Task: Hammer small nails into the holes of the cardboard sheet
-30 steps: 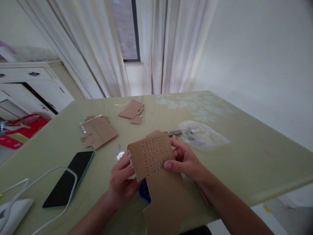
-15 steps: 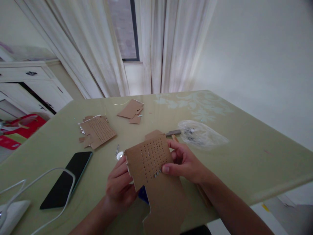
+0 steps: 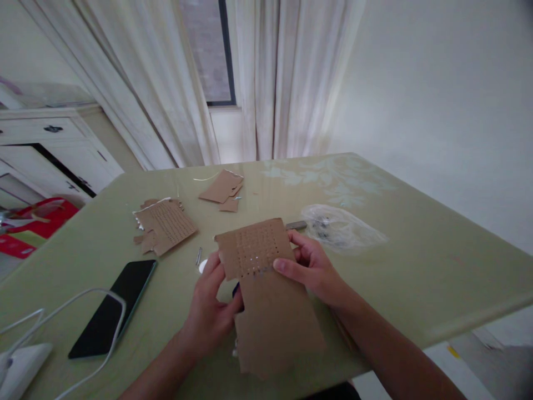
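A brown piece of cardboard (image 3: 277, 316) with rows of small punched holes is held up between my two hands, its top leaning away. My right hand (image 3: 314, 269) grips its right edge, thumb pressed on the front beside a row of small shiny bits along the lowest holes. At the left edge, my left hand (image 3: 208, 308) is closed on the cardboard, with some fingers hidden behind it. A small dark blue thing (image 3: 236, 289) shows by the left fingers; its kind is hidden.
Another punched cardboard piece (image 3: 166, 225) and smaller cardboard scraps (image 3: 222, 186) lie further back. Two thin metal pins (image 3: 199, 256) lie near a white round thing (image 3: 202, 266). A phone (image 3: 114, 311) and white cable (image 3: 97, 290) are left, a clear plastic bag (image 3: 343, 228) right.
The cardboard has tilted back, its top edge leaning away and its lower part rising into view. My left hand has shifted slightly right, and less of the blue thing shows.
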The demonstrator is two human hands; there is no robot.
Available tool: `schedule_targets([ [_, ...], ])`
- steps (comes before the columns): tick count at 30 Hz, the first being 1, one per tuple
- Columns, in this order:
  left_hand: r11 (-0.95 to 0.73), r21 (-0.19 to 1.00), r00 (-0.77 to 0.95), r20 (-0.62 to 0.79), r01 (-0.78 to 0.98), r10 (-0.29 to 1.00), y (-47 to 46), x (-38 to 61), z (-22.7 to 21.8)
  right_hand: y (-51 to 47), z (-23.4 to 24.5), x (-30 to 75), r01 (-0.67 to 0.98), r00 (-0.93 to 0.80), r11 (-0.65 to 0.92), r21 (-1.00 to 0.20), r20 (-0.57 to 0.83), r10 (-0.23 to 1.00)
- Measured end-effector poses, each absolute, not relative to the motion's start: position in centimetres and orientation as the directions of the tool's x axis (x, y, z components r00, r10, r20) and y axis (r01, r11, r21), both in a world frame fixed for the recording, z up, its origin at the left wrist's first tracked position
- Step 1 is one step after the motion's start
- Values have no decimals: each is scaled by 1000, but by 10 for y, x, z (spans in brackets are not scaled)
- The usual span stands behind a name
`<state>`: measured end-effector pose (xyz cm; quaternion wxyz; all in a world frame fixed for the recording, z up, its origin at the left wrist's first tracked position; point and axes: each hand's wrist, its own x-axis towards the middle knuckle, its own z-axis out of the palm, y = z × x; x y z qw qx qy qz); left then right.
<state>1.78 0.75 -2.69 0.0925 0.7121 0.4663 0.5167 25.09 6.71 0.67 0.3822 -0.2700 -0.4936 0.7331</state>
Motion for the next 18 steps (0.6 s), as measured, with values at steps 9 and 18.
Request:
schedule_targets([
  [9,-665,304,146,835,682,531,4,10,-15,61,9,250,-285,-578,-137,-949,56,814],
  [18,-722,315,175,839,617,516,-1,10,-17,54,8,247,-187,-606,-80,-979,50,794],
])
